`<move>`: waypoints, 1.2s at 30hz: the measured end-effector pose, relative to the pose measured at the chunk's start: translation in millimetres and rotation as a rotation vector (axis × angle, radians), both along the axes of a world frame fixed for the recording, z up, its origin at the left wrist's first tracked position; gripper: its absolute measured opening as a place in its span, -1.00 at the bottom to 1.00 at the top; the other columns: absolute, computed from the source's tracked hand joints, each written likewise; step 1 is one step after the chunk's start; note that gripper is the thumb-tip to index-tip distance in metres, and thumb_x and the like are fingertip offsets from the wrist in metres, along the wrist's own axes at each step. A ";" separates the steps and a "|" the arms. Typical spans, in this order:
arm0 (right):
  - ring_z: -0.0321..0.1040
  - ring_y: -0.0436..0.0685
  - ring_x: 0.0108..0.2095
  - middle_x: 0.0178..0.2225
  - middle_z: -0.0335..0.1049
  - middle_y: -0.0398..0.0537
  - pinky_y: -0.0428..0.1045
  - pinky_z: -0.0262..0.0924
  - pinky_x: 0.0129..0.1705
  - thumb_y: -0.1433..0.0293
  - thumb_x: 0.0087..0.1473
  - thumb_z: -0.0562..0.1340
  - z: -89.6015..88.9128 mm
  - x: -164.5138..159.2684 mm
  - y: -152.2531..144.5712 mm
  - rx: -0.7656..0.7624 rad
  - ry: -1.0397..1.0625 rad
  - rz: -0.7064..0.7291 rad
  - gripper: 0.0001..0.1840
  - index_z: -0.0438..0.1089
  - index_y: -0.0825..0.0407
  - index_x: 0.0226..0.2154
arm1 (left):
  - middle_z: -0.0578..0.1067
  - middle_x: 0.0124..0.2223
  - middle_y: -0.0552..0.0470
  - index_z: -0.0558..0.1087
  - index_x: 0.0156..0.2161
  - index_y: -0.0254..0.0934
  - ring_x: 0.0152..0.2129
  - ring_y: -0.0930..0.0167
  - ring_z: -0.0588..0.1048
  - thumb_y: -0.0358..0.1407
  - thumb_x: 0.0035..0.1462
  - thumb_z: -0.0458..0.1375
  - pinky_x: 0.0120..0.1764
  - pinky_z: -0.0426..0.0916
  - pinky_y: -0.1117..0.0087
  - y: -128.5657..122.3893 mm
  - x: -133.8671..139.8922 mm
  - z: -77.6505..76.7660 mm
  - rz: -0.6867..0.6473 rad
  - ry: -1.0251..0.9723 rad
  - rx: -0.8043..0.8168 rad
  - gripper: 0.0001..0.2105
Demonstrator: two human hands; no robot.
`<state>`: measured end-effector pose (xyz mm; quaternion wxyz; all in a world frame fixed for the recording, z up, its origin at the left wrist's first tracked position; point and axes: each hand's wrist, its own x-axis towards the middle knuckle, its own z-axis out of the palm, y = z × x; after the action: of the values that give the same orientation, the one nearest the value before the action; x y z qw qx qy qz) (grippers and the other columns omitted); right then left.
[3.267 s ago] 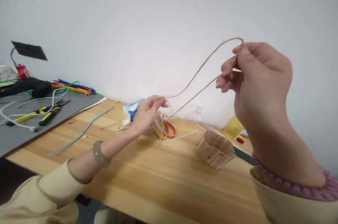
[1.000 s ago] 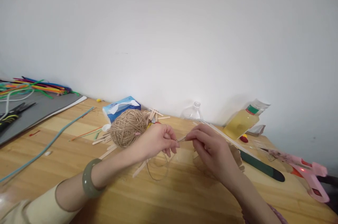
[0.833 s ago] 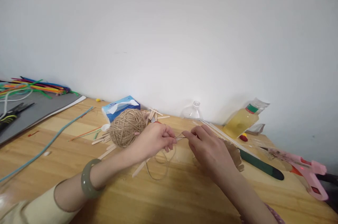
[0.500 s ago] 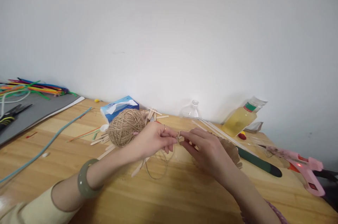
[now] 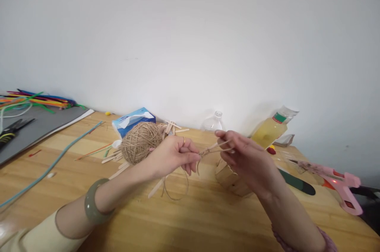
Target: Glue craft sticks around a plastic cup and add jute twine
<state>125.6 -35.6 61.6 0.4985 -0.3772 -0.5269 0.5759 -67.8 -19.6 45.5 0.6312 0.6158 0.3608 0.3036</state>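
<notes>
My left hand pinches a piece of brown twine between thumb and fingers in the middle of the view. To its right, my right hand has its fingers closed on a loop of the same twine, stretched between the two hands. A short loose end hangs down beside my left fingertips. Below the left hand a curl of twine droops over the table. Behind my left wrist sits a big ball of twine. Partly hidden behind my right hand stands a small wooden-stick piece.
Craft sticks lie around the ball, near a blue tissue pack. At right are a tilted bottle of yellow liquid, a dark green strip and a pink glue gun with a lit red light. Pliers lie at left.
My right hand has moved right and turned, drawing out a loop of twine from my left fingertips. More of the wooden-stick piece shows. The left hand has stayed nearly in place.
</notes>
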 end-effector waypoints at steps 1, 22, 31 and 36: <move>-0.12 -0.08 -0.61 -0.44 0.13 -0.14 -0.12 -0.10 -0.64 0.29 0.04 0.14 2.6 1.7 0.4 -0.068 0.104 0.001 -0.75 0.12 0.01 -0.58 | 0.47 -0.60 0.10 0.37 -0.48 -0.34 -0.66 0.54 0.42 -0.31 -0.02 0.18 -0.52 0.32 0.52 0.1 0.0 -0.2 0.001 -0.002 -0.002 -0.87; -0.12 -0.09 -0.63 -0.48 0.18 -0.14 -0.14 -0.17 -0.71 0.17 -0.01 0.23 23.1 32.5 3.1 0.093 0.093 -0.206 -0.58 0.13 0.02 -0.70 | 0.52 -0.54 0.07 0.30 -0.05 -0.34 -0.63 0.50 0.49 -0.35 0.00 0.20 -0.52 0.36 0.52 -4.5 0.1 -6.8 -0.153 -0.096 -0.105 -0.63; 0.17 -0.12 -0.56 -0.38 0.33 -0.15 -0.19 0.01 -0.61 0.36 -0.06 0.25 -3.4 -0.3 4.5 -0.159 0.015 0.040 -0.80 0.38 0.02 -0.29 | 0.54 -0.43 0.00 0.46 -0.38 -0.38 -0.54 0.53 0.48 -0.31 0.03 0.18 -0.40 0.37 0.51 -7.3 0.1 -0.2 -0.084 -0.181 -0.099 -0.87; 0.24 -0.02 -0.46 -0.52 0.27 -0.16 -0.09 0.17 -0.37 0.29 0.11 0.09 -28.2 -31.1 -5.6 0.098 -0.176 0.358 -0.75 0.22 0.05 -0.54 | 0.52 -0.52 0.03 0.47 -0.39 -0.39 -0.62 0.55 0.45 -0.27 0.04 0.17 -0.47 0.35 0.54 -9.4 0.1 3.1 -0.038 -0.203 -0.075 -0.83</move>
<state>94.6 -41.1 33.4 0.3581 -0.3018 -0.6544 0.5936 -67.7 -29.0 48.5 0.6926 0.5645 0.2944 0.3390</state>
